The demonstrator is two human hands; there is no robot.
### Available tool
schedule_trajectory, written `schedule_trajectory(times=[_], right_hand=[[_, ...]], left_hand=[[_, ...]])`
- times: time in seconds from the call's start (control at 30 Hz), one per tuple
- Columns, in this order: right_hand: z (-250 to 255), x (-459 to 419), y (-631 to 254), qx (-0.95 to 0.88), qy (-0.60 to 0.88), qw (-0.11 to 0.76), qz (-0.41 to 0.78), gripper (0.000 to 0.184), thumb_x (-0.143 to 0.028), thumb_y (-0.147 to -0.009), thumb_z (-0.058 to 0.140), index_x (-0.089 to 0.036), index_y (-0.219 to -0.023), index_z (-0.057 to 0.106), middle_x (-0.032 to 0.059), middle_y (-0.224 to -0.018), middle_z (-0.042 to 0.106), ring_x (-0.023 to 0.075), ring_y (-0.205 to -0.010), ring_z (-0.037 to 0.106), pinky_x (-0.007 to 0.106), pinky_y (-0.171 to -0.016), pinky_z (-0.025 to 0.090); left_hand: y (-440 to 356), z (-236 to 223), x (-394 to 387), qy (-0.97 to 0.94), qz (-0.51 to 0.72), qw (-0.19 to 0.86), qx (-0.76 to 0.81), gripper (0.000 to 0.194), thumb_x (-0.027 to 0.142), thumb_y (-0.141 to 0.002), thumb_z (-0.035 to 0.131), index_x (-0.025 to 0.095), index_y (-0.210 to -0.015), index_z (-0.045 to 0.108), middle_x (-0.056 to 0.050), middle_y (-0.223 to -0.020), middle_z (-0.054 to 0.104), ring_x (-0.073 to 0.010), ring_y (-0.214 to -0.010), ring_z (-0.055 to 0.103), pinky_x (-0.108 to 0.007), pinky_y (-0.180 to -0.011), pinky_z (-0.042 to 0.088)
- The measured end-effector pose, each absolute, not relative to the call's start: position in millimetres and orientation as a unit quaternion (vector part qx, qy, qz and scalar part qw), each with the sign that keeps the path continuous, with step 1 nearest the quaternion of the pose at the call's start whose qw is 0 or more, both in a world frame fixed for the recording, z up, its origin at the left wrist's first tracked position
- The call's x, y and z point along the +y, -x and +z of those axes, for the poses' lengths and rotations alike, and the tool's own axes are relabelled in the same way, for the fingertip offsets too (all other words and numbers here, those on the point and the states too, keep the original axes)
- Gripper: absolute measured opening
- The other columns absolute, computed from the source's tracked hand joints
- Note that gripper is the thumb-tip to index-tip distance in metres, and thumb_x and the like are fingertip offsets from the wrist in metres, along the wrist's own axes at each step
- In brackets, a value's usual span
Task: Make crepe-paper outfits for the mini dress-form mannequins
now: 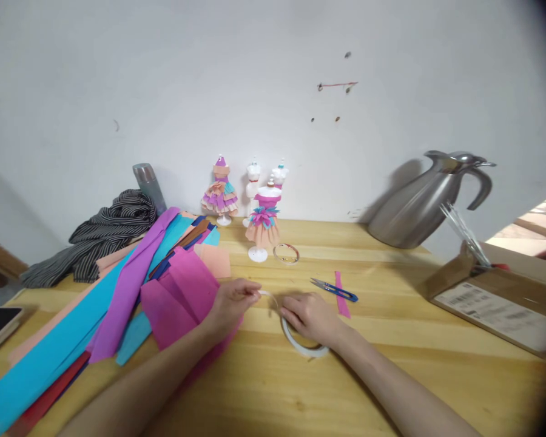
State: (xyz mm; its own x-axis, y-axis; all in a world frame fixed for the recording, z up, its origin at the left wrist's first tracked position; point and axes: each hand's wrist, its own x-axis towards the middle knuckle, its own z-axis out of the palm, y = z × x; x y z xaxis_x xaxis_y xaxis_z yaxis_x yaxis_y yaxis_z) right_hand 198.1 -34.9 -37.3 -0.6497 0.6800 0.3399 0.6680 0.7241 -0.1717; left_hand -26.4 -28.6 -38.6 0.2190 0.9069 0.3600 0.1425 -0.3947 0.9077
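A roll of white double-sided tape (304,348) lies on the wooden table, with my right hand (310,315) closed over its upper side. A narrow strip of tape (269,295) runs from the roll to my left hand (233,303), whose thumb and fingertips pinch its free end. Under and beside my left forearm spreads a sheet of magenta crepe paper (182,297). Right of my right hand, blue thread snips (335,289) rest across a thin pink paper strip (341,297).
Small dress forms (262,221) in paper dresses stand at the back, near a bangle (286,254). Folded crepe paper (68,346) and a striped cloth (104,233) cover the left. A steel jug (418,203) and a cardboard box (505,303) stand on the right.
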Motion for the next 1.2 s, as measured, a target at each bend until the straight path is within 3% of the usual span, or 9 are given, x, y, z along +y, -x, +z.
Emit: schedule_trajectory(times=[0.13,0.27,0.4,0.47,0.57,0.67,0.9,0.97,1.2], right_hand=[[-29.9,-41.5,-193.0,-0.878,0.386,0.261,0.114,0.025,-0.032,-0.093,0.042,-0.016,-0.094,0.061,0.0061,-0.073,0.064,0.0172,-0.063,0.056,0.028,-0.059,0.038],[-22.0,-49.0,-186.7,-0.83,0.374,0.342,0.234,0.053,-0.042,-0.087,0.051,-0.014,-0.132,0.043,0.0081,-0.092,0.065,0.0138,-0.059,0.054,0.026,-0.056,0.042],[-16.3,-51.4,-182.9,-0.816,0.398,0.344,0.239,0.018,-0.028,-0.088,0.05,-0.017,-0.094,0.062,0.0022,-0.067,0.062,0.0137,-0.057,0.053,0.025,-0.055,0.04],[-13.2,-51.8,-182.3,-0.819,0.407,0.336,0.226,0.016,-0.026,-0.087,0.05,-0.017,-0.083,0.062,0.0017,-0.062,0.06,0.0136,-0.055,0.052,0.024,-0.054,0.039],[-10.3,-53.4,-180.8,-0.849,0.386,0.299,0.2,0.018,-0.026,-0.084,0.056,-0.017,-0.098,0.063,0.0047,-0.077,0.067,0.0134,-0.057,0.055,0.024,-0.055,0.041],[-10.8,-53.6,-179.5,-0.881,0.342,0.286,0.159,0.018,-0.02,-0.089,0.047,-0.018,-0.085,0.065,0.0057,-0.073,0.067,0.0146,-0.06,0.058,0.025,-0.058,0.042],[13.8,-31.4,-221.8,-0.748,0.495,0.381,0.223,0.024,-0.024,-0.085,0.048,-0.017,-0.093,0.07,0.0048,-0.074,0.07,0.0156,-0.061,0.062,0.025,-0.057,0.046],[28.5,-23.2,-248.6,-0.713,0.568,0.341,0.229,0.023,-0.024,-0.081,0.05,-0.015,-0.087,0.07,0.0011,-0.058,0.064,0.0143,-0.05,0.057,0.025,-0.051,0.043],[25.6,3.2,-310.8,-0.634,0.734,0.229,0.085,0.012,-0.024,-0.07,0.064,-0.016,-0.075,0.07,0.0058,-0.064,0.07,0.0189,-0.06,0.063,0.027,-0.056,0.043]], left_hand=[[22.1,-29.3,-28.9,-0.513,0.513,0.576,0.375,0.031,0.036,-0.063,0.078,0.014,-0.084,0.069,-0.001,-0.061,0.066,-0.0093,-0.048,0.054,-0.021,-0.045,0.043],[15.5,-24.8,-37.3,-0.481,0.481,0.654,0.33,0.034,0.037,-0.058,0.082,0.013,-0.077,0.067,-0.001,-0.059,0.066,-0.0124,-0.051,0.06,-0.022,-0.045,0.047],[10.1,-26.1,-45.4,-0.468,0.454,0.69,0.314,0.031,0.035,-0.062,0.081,0.013,-0.077,0.067,-0.001,-0.06,0.067,-0.013,-0.052,0.063,-0.025,-0.052,0.05],[9.8,-24.8,-46.3,-0.451,0.473,0.689,0.312,0.03,0.035,-0.062,0.081,0.013,-0.077,0.067,-0.002,-0.062,0.067,-0.0128,-0.052,0.063,-0.025,-0.052,0.049],[12.0,-18.3,-44.5,-0.405,0.524,0.689,0.296,0.027,0.032,-0.061,0.081,0.014,-0.075,0.067,0.0,-0.061,0.065,-0.0108,-0.051,0.06,-0.023,-0.05,0.046],[15.0,-10.0,-42.6,-0.368,0.55,0.696,0.278,0.023,0.027,-0.061,0.081,0.015,-0.075,0.068,0.001,-0.061,0.065,-0.0088,-0.05,0.058,-0.022,-0.05,0.044],[17.2,-8.1,-41.3,-0.397,0.508,0.715,0.271,0.019,0.027,-0.064,0.08,0.015,-0.076,0.071,-0.002,-0.067,0.068,-0.0128,-0.057,0.064,-0.024,-0.054,0.047],[16.9,-12.2,-40.3,-0.403,0.492,0.723,0.27,0.019,0.027,-0.064,0.079,0.014,-0.076,0.071,-0.003,-0.067,0.068,-0.0134,-0.057,0.064,-0.024,-0.053,0.047],[10.6,-27.1,-42.7,-0.432,0.431,0.739,0.284,0.024,0.032,-0.065,0.079,0.013,-0.075,0.069,-0.004,-0.068,0.068,-0.014,-0.055,0.064,-0.024,-0.051,0.048]])
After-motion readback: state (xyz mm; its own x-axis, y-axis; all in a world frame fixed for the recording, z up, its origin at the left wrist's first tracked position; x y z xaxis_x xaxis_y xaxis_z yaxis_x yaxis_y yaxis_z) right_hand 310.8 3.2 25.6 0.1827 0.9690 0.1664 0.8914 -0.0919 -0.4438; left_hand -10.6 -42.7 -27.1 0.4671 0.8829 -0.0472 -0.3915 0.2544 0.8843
